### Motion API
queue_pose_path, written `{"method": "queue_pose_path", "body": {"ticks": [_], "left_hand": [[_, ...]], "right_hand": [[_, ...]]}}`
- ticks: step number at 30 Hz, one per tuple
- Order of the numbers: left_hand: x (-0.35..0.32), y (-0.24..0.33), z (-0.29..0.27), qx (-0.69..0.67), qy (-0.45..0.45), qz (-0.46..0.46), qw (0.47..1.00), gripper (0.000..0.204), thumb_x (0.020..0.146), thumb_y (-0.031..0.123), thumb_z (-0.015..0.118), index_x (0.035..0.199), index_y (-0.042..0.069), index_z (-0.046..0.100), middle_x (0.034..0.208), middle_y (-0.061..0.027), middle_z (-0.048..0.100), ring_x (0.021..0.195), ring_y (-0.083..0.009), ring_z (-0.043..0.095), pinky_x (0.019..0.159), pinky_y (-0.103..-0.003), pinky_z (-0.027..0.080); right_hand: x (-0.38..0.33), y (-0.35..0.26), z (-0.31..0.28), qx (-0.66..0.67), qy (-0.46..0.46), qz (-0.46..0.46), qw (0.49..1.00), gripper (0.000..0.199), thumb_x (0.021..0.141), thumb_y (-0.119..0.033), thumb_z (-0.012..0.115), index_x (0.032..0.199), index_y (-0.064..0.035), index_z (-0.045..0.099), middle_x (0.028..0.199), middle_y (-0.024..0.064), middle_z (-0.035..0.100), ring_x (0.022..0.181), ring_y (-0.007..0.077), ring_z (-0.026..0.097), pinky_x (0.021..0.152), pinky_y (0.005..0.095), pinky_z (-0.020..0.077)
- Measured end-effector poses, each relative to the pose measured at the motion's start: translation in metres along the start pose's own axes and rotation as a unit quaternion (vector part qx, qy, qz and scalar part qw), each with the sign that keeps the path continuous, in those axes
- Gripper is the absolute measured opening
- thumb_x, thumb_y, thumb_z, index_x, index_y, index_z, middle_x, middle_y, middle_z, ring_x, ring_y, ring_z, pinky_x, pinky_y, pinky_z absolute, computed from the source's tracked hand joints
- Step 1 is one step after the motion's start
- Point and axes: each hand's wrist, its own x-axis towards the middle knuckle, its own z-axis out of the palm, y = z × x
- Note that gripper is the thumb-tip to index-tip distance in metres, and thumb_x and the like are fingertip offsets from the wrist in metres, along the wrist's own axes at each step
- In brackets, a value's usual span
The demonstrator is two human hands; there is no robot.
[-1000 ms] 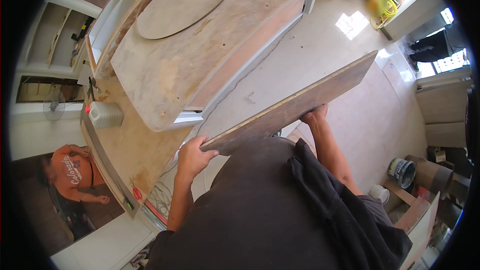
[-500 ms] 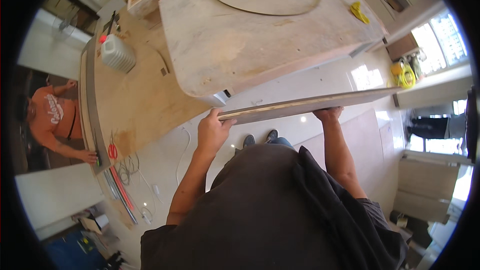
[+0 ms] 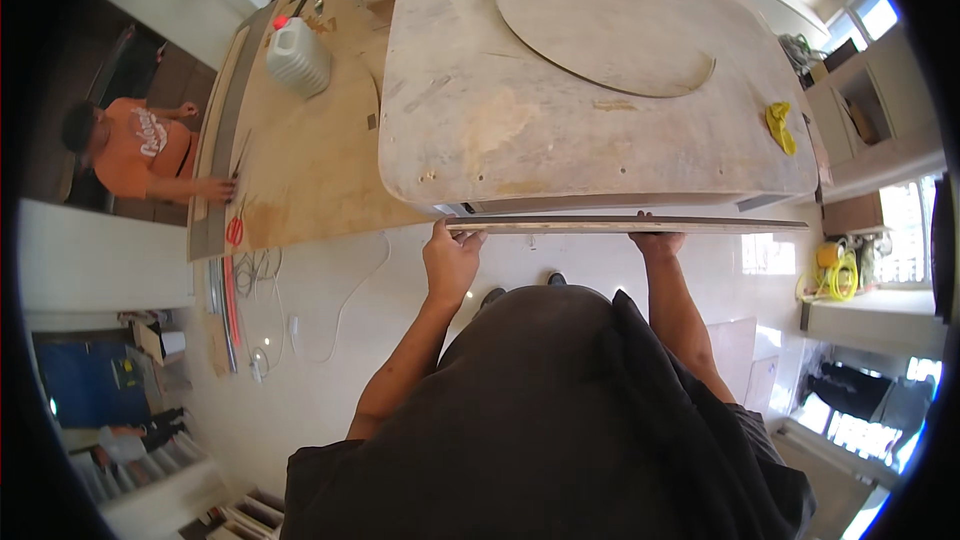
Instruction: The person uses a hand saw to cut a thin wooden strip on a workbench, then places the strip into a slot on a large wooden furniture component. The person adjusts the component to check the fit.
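Observation:
Between my hands I carry a long wooden board (image 3: 570, 226), seen nearly edge-on and running left to right. My left hand (image 3: 455, 260) grips its left end, fingers wrapped at the corner. My right hand (image 3: 658, 238) holds it right of the middle, with fingers showing on both sides of the edge. Just beyond the board stands a worn, pale cabinet (image 3: 560, 140) with a flat, round-cornered face upward. The board lies close along the cabinet's near edge; whether they touch I cannot tell. A thin curved strip (image 3: 610, 85) and a yellow crumpled glove or cloth (image 3: 780, 128) lie on the cabinet.
Left of the cabinet, a wooden worktop (image 3: 330, 160) bears a white jug (image 3: 298, 58) with a red cap and red-handled scissors (image 3: 235, 230). A person in an orange shirt (image 3: 140, 145) reaches onto its far-left edge. Cables (image 3: 262, 285) and tubes (image 3: 230, 310) lie on the floor. A yellow hose (image 3: 842, 275) hangs at right.
The board has turned from slanting up at its right end to nearly level, now parallel and closer to the cabinet. Both hands keep their hold. The view has turned with my body.

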Motion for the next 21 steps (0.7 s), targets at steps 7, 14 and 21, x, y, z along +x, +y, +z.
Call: {"method": "queue_pose_path", "body": {"ticks": [7, 14, 21], "left_hand": [[0.004, -0.013, 0.024, 0.0, 0.07, -0.027, 0.997, 0.054, 0.08, 0.024, 0.086, 0.113, -0.011, 0.062, 0.102, -0.0269, 0.072, 0.101, -0.0351, 0.073, 0.088, -0.04, 0.058], [0.001, -0.006, 0.032, -0.052, 0.11, -0.059, 0.991, 0.051, 0.082, 0.024, 0.085, 0.113, -0.011, 0.062, 0.107, -0.0257, 0.072, 0.104, -0.0343, 0.072, 0.089, -0.04, 0.057], [-0.005, -0.011, 0.044, -0.134, 0.164, -0.036, 0.977, 0.049, 0.087, 0.015, 0.081, 0.121, -0.011, 0.059, 0.118, -0.0241, 0.069, 0.109, -0.0272, 0.071, 0.094, -0.035, 0.057]], "right_hand": [[0.041, 0.001, -0.011, -0.014, -0.037, 0.038, 0.998, 0.062, 0.095, -0.061, 0.047, 0.136, -0.018, 0.06, 0.14, 0.0064, 0.06, 0.128, 0.0322, 0.056, 0.107, 0.0563, 0.0468], [0.055, 0.008, -0.02, -0.044, 0.042, 0.091, 0.994, 0.072, 0.097, -0.065, 0.036, 0.147, -0.0165, 0.054, 0.152, 0.0116, 0.052, 0.139, 0.0372, 0.047, 0.115, 0.064, 0.0367], [0.045, 0.013, -0.013, -0.033, 0.021, 0.127, 0.991, 0.068, 0.094, -0.064, 0.044, 0.144, -0.0197, 0.056, 0.149, 0.0106, 0.053, 0.137, 0.0372, 0.048, 0.111, 0.065, 0.0394]]}}
